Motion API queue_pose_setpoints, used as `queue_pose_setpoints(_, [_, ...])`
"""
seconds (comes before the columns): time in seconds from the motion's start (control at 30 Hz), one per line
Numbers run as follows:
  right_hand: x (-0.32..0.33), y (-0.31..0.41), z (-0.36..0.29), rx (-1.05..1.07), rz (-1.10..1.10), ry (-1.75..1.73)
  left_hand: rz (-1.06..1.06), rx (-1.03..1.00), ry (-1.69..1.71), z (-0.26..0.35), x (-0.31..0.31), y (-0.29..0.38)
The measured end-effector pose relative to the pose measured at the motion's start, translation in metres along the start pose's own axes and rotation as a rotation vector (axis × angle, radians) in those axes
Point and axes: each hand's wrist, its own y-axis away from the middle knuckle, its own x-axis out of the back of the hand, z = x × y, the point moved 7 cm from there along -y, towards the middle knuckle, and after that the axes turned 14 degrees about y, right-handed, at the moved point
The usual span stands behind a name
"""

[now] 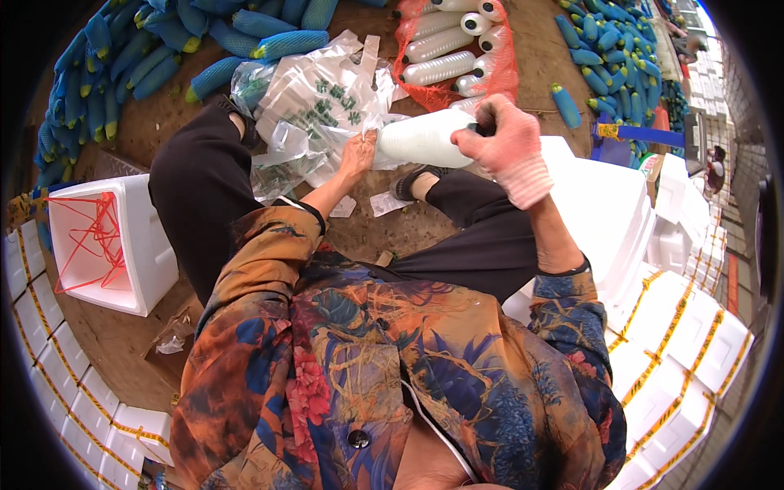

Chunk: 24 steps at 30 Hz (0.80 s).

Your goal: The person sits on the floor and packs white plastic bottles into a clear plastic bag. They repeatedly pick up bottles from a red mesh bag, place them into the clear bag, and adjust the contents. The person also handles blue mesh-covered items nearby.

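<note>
A white plastic bottle (pixel 422 139) lies nearly level in front of me, above my feet. My right hand (pixel 503 144), in a pink knitted glove, grips it at its dark-capped end. At the other end my bare left hand (pixel 359 154) pinches a bit of thin plastic bag close against the bottle; whether that plastic wraps the bottle I cannot tell. Crumpled under and beside the left hand are white plastic bags (pixel 318 107) with green printing. Just beyond the bottle, a red mesh sack (pixel 505 67) holds several similar capped bottles (pixel 438 68).
Piles of green vegetables in blue foam netting (pixel 257 24) lie at far left and far right (pixel 612 61). A white foam box (pixel 156 245) with red string is at my left. Foam lids (pixel 588 202) and taped foam boxes (pixel 674 361) stand at right. A person (pixel 715 168) is in the distance.
</note>
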Motion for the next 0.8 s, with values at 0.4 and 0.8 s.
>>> queue_pose_setpoints(0.4, [-0.193,-0.025,-0.019,-0.109,-0.411,0.318,0.149,0.027,0.049,-0.014,0.028,-0.012])
queue_pose_setpoints(0.8, [-0.323,-0.031,0.09,-0.565,-0.426,-0.007,0.567,0.012,-0.06,-0.036,0.116,-0.006])
